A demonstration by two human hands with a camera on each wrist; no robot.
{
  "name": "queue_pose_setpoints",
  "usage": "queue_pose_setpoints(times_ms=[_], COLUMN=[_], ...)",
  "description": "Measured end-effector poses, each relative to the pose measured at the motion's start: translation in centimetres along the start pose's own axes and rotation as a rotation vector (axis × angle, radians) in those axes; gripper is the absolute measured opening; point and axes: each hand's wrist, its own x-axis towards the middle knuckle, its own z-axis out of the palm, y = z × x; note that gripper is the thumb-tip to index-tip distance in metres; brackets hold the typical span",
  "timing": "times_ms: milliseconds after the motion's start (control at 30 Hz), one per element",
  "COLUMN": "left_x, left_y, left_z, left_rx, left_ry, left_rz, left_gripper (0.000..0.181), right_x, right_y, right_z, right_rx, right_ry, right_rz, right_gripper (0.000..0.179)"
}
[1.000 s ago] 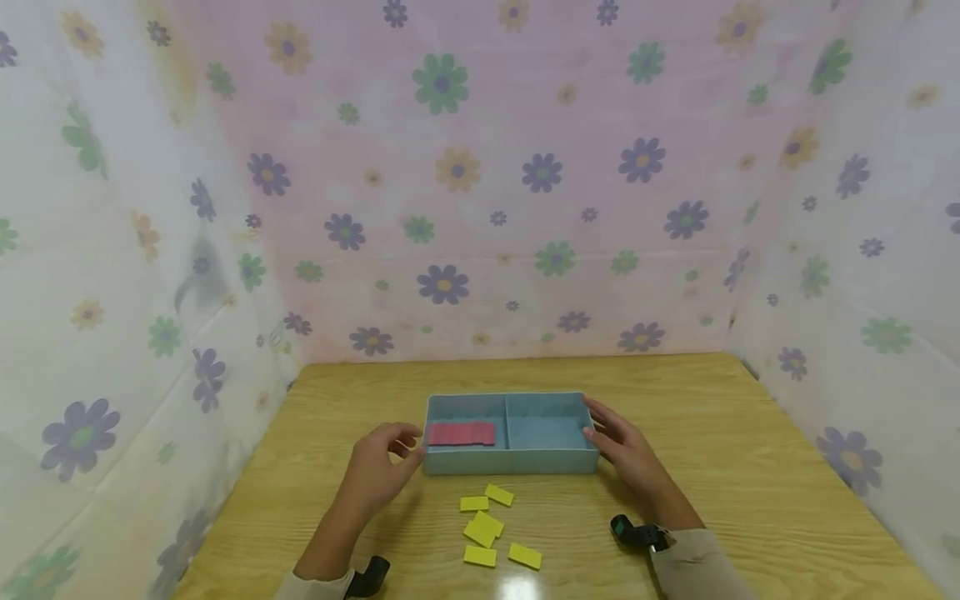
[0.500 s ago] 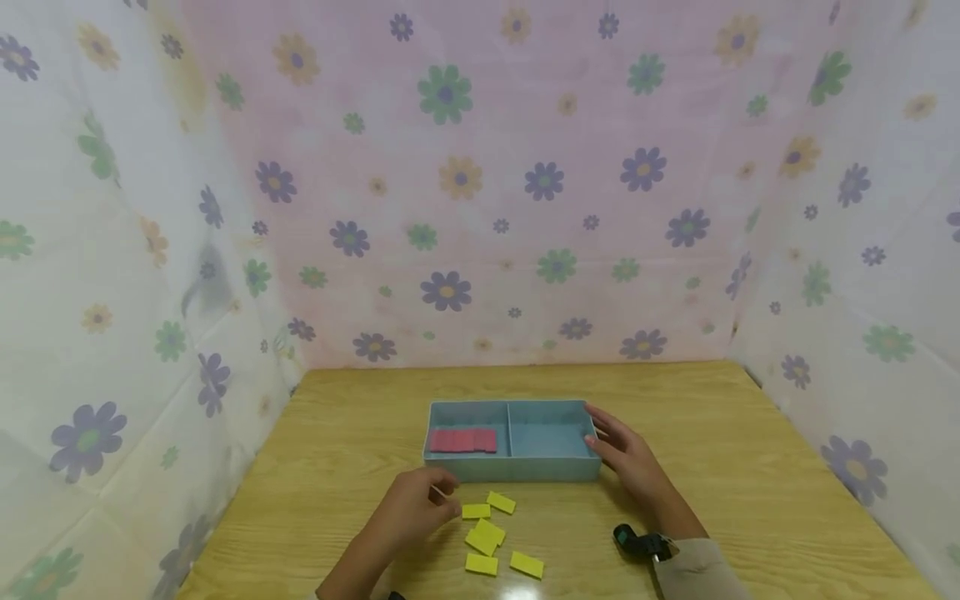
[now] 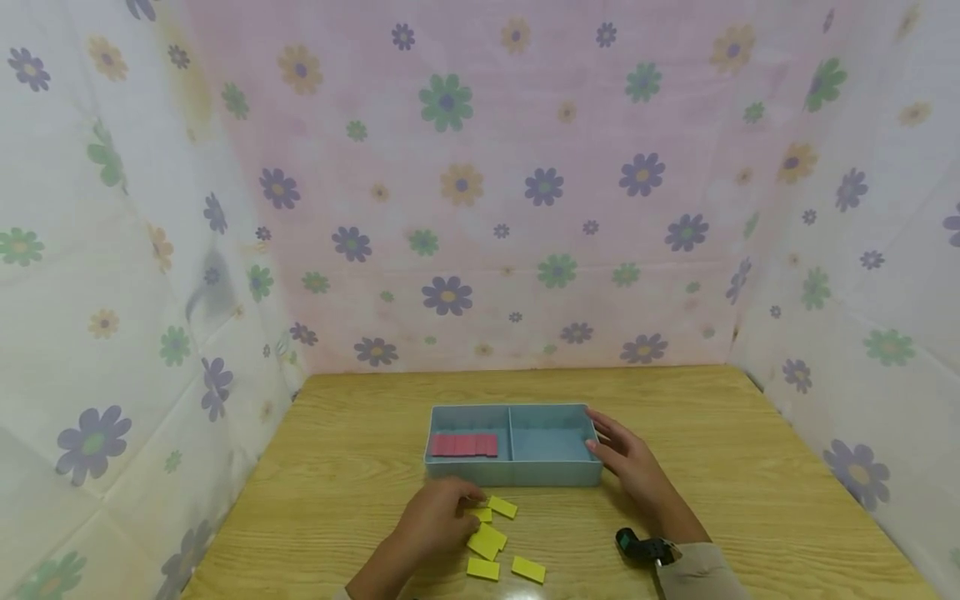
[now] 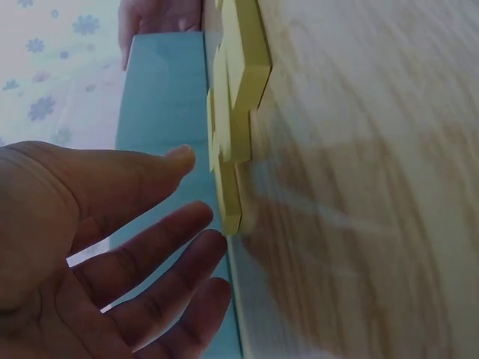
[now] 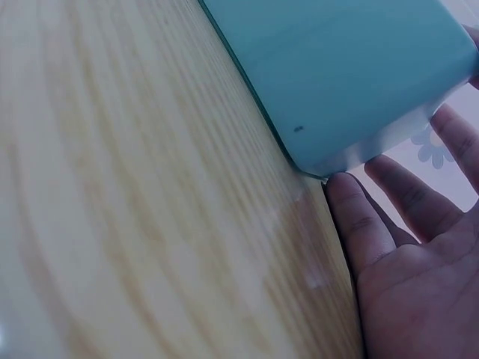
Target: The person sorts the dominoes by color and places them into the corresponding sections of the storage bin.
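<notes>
A light blue two-compartment box (image 3: 555, 473) stands on the wooden table. Pink rectangular blocks (image 3: 465, 446) lie in a row in its left compartment, and its right one is bare. In front of the box lie several flat yellow blocks (image 3: 487, 542), some overlapping. My left hand (image 3: 438, 517) is over the leftmost of them. In the left wrist view its thumb and fingers are apart, close to the end of a yellow block (image 4: 228, 198), with nothing between them. My right hand (image 3: 633, 462) rests against the box's right end, its extended fingertips (image 5: 348, 187) touching the wall.
The wooden table (image 3: 360, 417) runs back to a flowered cloth (image 3: 487, 275), which also hangs along the left and right sides. A black strap device (image 3: 641, 546) sits on the right wrist.
My left hand has left the box's left end and moved down and right to the yellow blocks. The right hand stays at the box, and the head view has tilted up slightly.
</notes>
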Motion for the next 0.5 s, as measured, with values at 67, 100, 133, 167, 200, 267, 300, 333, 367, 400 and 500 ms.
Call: queue_pose_setpoints(times_ms=[67,100,133,167,200,267,300,333,367,400,500], left_x=[0.11,0.14,0.18,0.23,0.26,0.31,0.35,0.37,0.39,0.42,0.47], left_y=[0.20,0.27,0.32,0.34,0.35,0.33,0.31,0.28,0.27,0.25,0.22], left_z=[0.11,0.16,0.21,0.27,0.31,0.44,0.49,0.56,0.61,0.68,0.86], left_rx=[0.008,0.015,0.021,0.028,0.034,0.047,0.055,0.061,0.065,0.071,0.078], left_ry=[-0.013,-0.019,-0.023,-0.029,-0.032,-0.032,-0.030,-0.027,-0.024,-0.020,-0.011], left_rz=[-0.004,-0.005,-0.007,-0.012,-0.014,-0.015,-0.014,-0.012,-0.012,-0.010,-0.011], left_gripper=[0.026,0.026,0.026,0.026,0.025,0.026,0.026,0.026,0.027,0.028,0.029], right_x=[0.00,0.00,0.00,-0.01,-0.02,-0.05,-0.06,-0.07,-0.07,-0.07,-0.10], right_y=[-0.01,0.01,0.02,0.03,0.04,0.04,0.03,0.01,-0.01,-0.02,-0.08], right_z=[0.05,0.08,0.11,0.14,0.16,0.18,0.18,0.17,0.15,0.13,0.08], right_rx=[0.004,0.003,0.004,0.004,0.005,0.004,0.003,0.000,0.000,-0.002,-0.014], right_ry=[0.002,0.000,0.000,-0.001,-0.003,-0.004,-0.004,-0.005,-0.004,-0.003,-0.002], right_rz=[-0.003,-0.005,-0.008,-0.013,-0.016,-0.020,-0.021,-0.022,-0.022,-0.023,-0.024], right_gripper=[0.062,0.062,0.061,0.061,0.061,0.060,0.060,0.061,0.061,0.061,0.061])
